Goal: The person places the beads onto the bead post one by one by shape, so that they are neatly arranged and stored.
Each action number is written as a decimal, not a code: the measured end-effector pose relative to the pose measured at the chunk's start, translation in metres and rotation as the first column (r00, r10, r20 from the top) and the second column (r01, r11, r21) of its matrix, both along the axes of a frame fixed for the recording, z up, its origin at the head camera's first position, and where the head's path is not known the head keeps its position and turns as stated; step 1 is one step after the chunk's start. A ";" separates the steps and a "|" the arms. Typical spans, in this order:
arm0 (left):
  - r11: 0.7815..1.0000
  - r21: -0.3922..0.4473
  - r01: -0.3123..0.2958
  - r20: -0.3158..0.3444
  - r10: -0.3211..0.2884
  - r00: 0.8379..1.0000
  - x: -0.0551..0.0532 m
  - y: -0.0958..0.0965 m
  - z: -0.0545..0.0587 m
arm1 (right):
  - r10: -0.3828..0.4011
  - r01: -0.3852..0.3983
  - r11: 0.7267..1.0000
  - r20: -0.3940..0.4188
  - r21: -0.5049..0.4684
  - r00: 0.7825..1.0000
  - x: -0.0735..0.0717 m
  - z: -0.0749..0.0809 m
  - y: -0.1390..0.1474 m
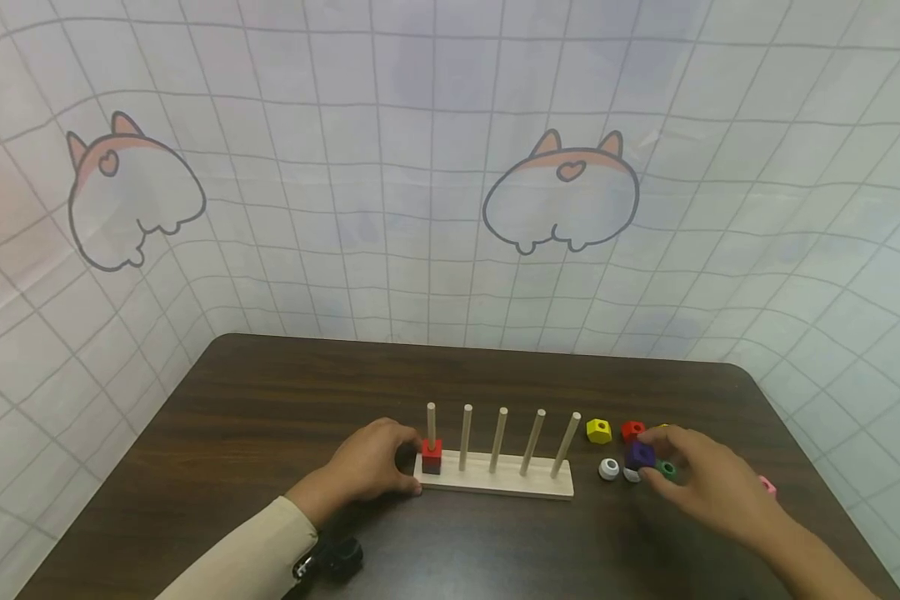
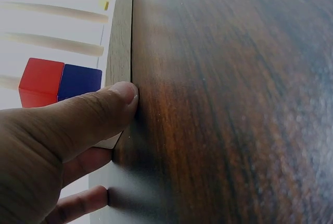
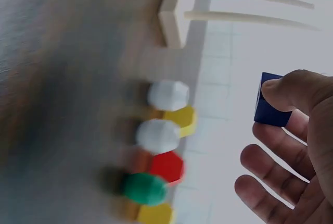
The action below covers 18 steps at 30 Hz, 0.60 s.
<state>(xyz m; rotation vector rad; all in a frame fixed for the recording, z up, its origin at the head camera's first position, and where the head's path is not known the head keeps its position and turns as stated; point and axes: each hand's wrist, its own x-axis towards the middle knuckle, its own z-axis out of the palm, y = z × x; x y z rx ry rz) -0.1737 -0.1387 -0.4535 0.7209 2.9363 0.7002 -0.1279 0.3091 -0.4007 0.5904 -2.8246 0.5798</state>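
A wooden peg board [image 1: 495, 479] with several upright dowels stands on the table. A red cube bead [image 1: 431, 451] sits on a blue cube bead [image 2: 80, 82] on its leftmost dowel. My left hand [image 1: 371, 462] grips the left end of the board, its thumb [image 2: 99, 112] along the front edge and other fingers behind. To the right of the board, my right hand [image 1: 708, 479] pinches a dark blue cube bead [image 3: 270, 104] between thumb and fingers. In the right wrist view that bead is lifted clear of the loose beads.
Around the right hand lie loose beads: a yellow one [image 1: 598, 431], a red one [image 1: 633, 430], a white one [image 1: 608, 468], a green one [image 1: 667, 469] and a pink one [image 1: 768, 486]. A dark object [image 1: 342, 558] is by the left sleeve. A patterned curtain [image 1: 435, 208] hangs behind the table.
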 end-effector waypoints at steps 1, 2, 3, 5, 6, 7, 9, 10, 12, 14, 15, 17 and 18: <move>1.000 0.000 -0.001 0.002 0.001 1.000 0.000 0.000 0.000 | 0.008 -0.008 1.000 -0.014 -0.005 1.000 0.000 0.003 -0.002; 1.000 -0.003 -0.002 0.002 0.002 1.000 0.000 0.000 0.000 | 0.017 -0.017 1.000 -0.025 -0.007 1.000 -0.001 0.007 -0.004; 1.000 -0.001 -0.002 0.002 0.002 1.000 0.000 0.000 0.000 | 0.025 -0.025 1.000 -0.040 -0.007 0.999 -0.002 0.009 -0.006; 1.000 0.002 -0.006 0.006 0.006 1.000 0.000 0.000 0.000 | 0.041 -0.042 0.999 -0.068 -0.010 0.997 -0.003 0.015 -0.010; 1.000 0.006 -0.006 0.007 0.006 1.000 0.000 -0.001 0.000 | 0.049 -0.050 0.999 -0.084 -0.009 0.995 -0.004 0.017 -0.012; 1.000 0.009 -0.005 0.007 0.005 1.000 0.000 -0.001 0.000 | 0.055 -0.056 0.998 -0.100 -0.008 0.993 -0.005 0.020 -0.015; 1.000 0.016 -0.005 0.008 0.005 1.000 0.000 -0.001 0.000 | 0.064 -0.065 0.998 -0.113 -0.008 0.991 -0.007 0.026 -0.020; 1.000 0.016 -0.004 0.008 0.004 1.000 0.000 -0.001 0.000 | 0.067 -0.069 0.998 -0.120 -0.009 0.990 -0.008 0.029 -0.022; 1.000 0.016 0.001 0.004 -0.001 1.000 0.000 0.000 0.000 | 0.072 -0.074 0.997 -0.121 -0.012 0.990 -0.009 0.034 -0.027; 1.000 0.015 0.004 0.003 -0.004 1.000 -0.001 0.000 0.000 | 0.073 -0.075 0.997 -0.117 -0.015 0.991 -0.010 0.040 -0.030; 1.000 0.014 0.005 0.002 -0.005 1.000 -0.001 0.000 0.001 | 0.073 -0.075 0.997 -0.118 -0.016 0.990 -0.010 0.042 -0.032; 1.000 0.017 0.003 0.005 -0.003 1.000 0.000 0.001 0.001 | 0.083 -0.086 0.996 -0.124 -0.018 0.989 -0.011 0.046 -0.035; 1.000 0.018 0.004 0.004 -0.004 1.000 0.000 0.001 0.001 | 0.093 -0.096 0.995 -0.130 -0.021 0.987 -0.012 0.048 -0.037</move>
